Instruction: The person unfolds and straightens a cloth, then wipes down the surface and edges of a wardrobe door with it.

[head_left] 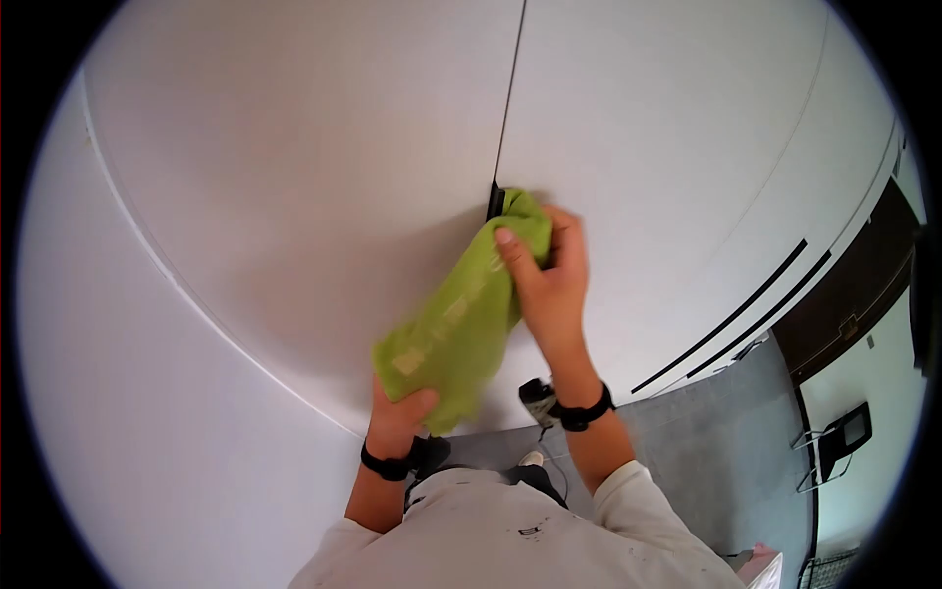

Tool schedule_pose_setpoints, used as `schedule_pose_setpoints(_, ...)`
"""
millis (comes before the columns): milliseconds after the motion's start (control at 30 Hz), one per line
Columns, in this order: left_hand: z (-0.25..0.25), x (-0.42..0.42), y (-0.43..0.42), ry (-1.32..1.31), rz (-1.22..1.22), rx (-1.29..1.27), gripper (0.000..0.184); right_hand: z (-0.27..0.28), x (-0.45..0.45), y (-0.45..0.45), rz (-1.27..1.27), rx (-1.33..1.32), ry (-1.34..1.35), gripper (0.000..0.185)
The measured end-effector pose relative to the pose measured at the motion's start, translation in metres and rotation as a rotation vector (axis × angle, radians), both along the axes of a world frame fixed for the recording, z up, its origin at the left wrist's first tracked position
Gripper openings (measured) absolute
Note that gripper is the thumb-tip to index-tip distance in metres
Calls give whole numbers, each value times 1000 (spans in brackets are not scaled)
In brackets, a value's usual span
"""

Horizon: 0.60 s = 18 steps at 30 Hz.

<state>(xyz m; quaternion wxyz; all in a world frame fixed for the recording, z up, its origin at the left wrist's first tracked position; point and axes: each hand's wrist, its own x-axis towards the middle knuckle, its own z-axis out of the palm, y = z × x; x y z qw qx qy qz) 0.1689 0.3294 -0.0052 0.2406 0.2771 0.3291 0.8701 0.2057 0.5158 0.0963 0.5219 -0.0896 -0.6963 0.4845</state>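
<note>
A green cloth (461, 304) with pale, blurred markings stretches slantwise between my two hands in front of a white cabinet front (324, 177). My right hand (557, 280) pinches its upper end, thumb on the near side, close beside a small black handle (495, 201) at the seam between two panels. Part of the handle is covered by the cloth. Lower down, my left hand (397, 417) grips the bottom end, its fingers mostly hidden behind the fabric. Each wrist wears a black strap with a small device.
Two long black strips (721, 317) run along the cabinet at the right. Beyond are grey floor (697, 456), a dark brown door (859, 285) and a black chair (846, 434) with metal legs. A plain white surface (147, 393) fills the left.
</note>
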Motion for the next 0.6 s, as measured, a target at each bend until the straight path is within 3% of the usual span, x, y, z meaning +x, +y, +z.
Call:
schedule_pose_setpoints(33, -2, 5, 1, -69, -50, 118, 64, -10, -6, -5, -17, 69, -41, 40)
schedule_pose_setpoints(133, 8, 8, -8, -179, -29, 99, 70, -20, -2, -10, -128, 245, -48, 44)
schedule_pose_setpoints(200, 4, -1, -10, -201, -30, 115, 74, -4, 3, -1, 51, -4, -101, 47)
schedule_pose_setpoints(267, -6, -7, -15, -293, -39, 130, 81, 3, 4, -6, 72, -1, -73, 48)
schedule_pose_setpoints(367, -29, -21, -30, -114, -193, 197, 80, -10, 7, -8, 43, 29, -96, 48)
schedule_pose_setpoints(500, -20, -16, -37, -70, -221, 218, 80, -36, 9, 10, 157, 11, -154, 40)
schedule_pose_setpoints(600, -9, -11, -33, -144, -127, 111, 70, -3, 20, 5, -183, 121, -32, 36)
